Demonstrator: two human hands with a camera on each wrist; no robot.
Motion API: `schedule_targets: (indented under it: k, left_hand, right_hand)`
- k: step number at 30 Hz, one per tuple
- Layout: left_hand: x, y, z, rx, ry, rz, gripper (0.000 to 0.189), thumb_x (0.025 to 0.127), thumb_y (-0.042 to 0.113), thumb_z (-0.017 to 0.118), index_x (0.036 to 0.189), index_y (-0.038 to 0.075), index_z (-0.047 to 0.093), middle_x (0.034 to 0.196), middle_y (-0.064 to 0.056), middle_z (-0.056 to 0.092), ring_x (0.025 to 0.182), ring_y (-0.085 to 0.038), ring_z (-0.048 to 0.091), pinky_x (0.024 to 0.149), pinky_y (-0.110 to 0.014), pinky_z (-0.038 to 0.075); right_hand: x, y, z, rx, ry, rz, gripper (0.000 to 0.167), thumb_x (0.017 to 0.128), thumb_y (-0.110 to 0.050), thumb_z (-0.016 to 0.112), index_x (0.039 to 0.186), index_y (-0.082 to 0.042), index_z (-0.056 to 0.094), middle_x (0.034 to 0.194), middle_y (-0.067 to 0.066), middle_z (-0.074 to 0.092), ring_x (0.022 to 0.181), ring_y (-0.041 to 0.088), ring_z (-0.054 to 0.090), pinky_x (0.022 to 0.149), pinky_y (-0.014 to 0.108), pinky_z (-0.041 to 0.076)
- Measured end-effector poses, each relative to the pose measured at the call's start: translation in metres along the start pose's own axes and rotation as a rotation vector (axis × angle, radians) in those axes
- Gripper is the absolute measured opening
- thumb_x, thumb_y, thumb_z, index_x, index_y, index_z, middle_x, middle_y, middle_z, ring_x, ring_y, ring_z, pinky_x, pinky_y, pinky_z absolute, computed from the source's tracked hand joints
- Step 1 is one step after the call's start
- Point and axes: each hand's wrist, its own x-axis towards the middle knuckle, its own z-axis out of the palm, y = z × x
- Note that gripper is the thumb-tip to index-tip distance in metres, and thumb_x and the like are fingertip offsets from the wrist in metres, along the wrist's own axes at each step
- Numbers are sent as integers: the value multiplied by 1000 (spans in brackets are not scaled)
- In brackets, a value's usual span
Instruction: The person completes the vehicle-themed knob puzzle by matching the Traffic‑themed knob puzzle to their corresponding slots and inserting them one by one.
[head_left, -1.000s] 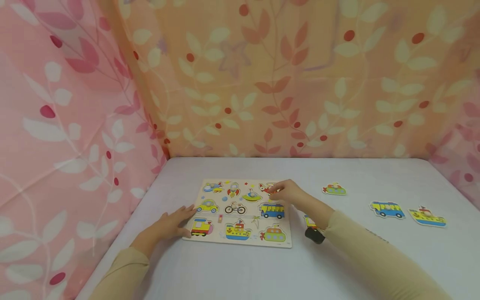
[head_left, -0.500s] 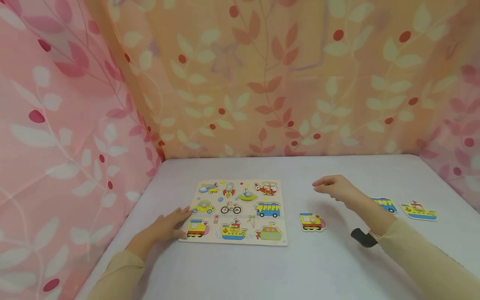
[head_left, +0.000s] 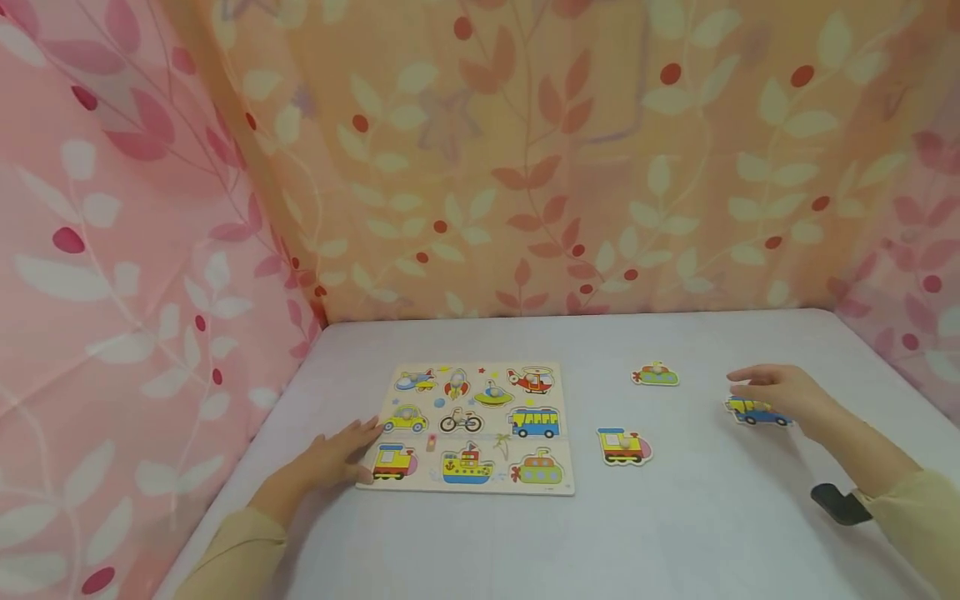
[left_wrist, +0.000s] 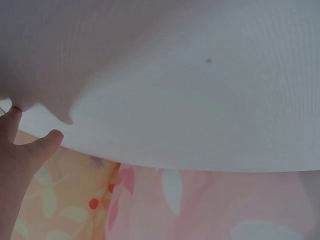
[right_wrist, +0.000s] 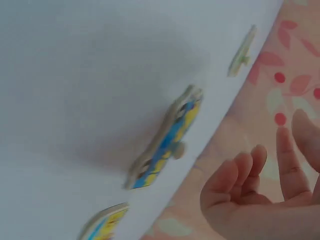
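Note:
My left hand rests with fingers spread at the left edge of a wooden peg puzzle board with vehicle pictures. My right hand hovers over a loose blue-and-yellow bus piece at the right. In the right wrist view, a gap separates that hand from the bus piece and its knob; thumb and forefinger are extended, holding nothing. A helicopter piece lies in the board's upper right corner. The left wrist view shows only part of the left hand.
A train piece lies right of the board, with a submarine piece farther back. Another yellow-and-blue piece shows partly in the right wrist view. Floral curtains stand behind the table and on its left side.
My right hand has left the helicopter on the board and moved right, past the submarine piece, to above the bus piece. My left hand stays on the board's edge.

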Motion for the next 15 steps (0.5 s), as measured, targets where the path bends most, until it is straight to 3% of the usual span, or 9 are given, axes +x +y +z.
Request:
schedule_targets:
  k: [8, 15]
  left_hand:
    - [1, -6, -1, -11, 1, 20, 85, 79, 39, 77, 150, 12, 38, 157, -11, 28, 145, -41, 14, 105, -74, 2]
    - [2, -5, 1, -20, 4, -4, 85, 78, 34, 79, 150, 12, 38, 158, -10, 27, 145, -40, 13, 105, -74, 1]
  right_hand:
    - [13, 45, -16, -181, -28, -102, 56, 93, -31, 67, 130, 8, 54, 126, 40, 47, 108, 49, 50, 76, 47, 51]
    - [29, 61, -32, -285, -112, -126, 54, 90, -38, 67, 127, 1, 59, 133, 40, 42, 113, 54, 43, 82, 67, 42]
